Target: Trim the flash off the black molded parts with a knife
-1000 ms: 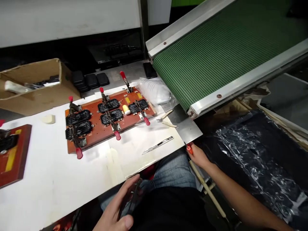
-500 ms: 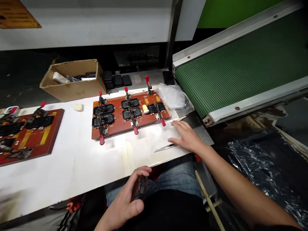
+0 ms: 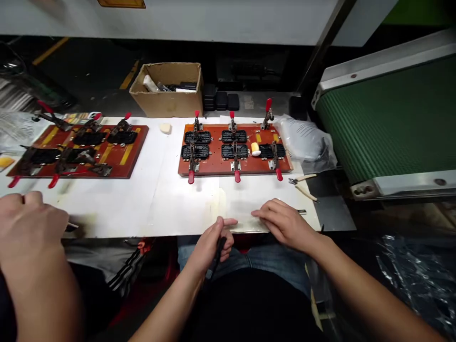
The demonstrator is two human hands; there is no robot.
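My left hand (image 3: 213, 240) is closed around a slim black part (image 3: 218, 251) at the table's front edge, its index finger pointing right. My right hand (image 3: 283, 223) lies low over the white tabletop, fingers stretched toward the left hand. Beneath it is a thin metal knife-like tool (image 3: 302, 212); only its end shows, and whether the fingers grip it is hidden. Beyond both hands sits a red-brown fixture board (image 3: 215, 164) with several black plastic frames (image 3: 234, 151) under red-handled toggle clamps (image 3: 237, 175). A yellow-and-white piece (image 3: 255, 149) rests on that board.
Side cutters (image 3: 302, 186) with cream handles lie right of the board, near a bagged grey item (image 3: 304, 142). A cardboard box (image 3: 171, 102) and black cases (image 3: 221, 100) stand behind. Left are a second fixture board (image 3: 138, 152) and another person's hand (image 3: 32, 223). A green conveyor (image 3: 395, 118) slopes at right.
The view has swung left. My right hand has moved over the knife-like tool, uncovering the side cutters. My left hand has come up to the table edge with the black part; another person's arm has appeared.
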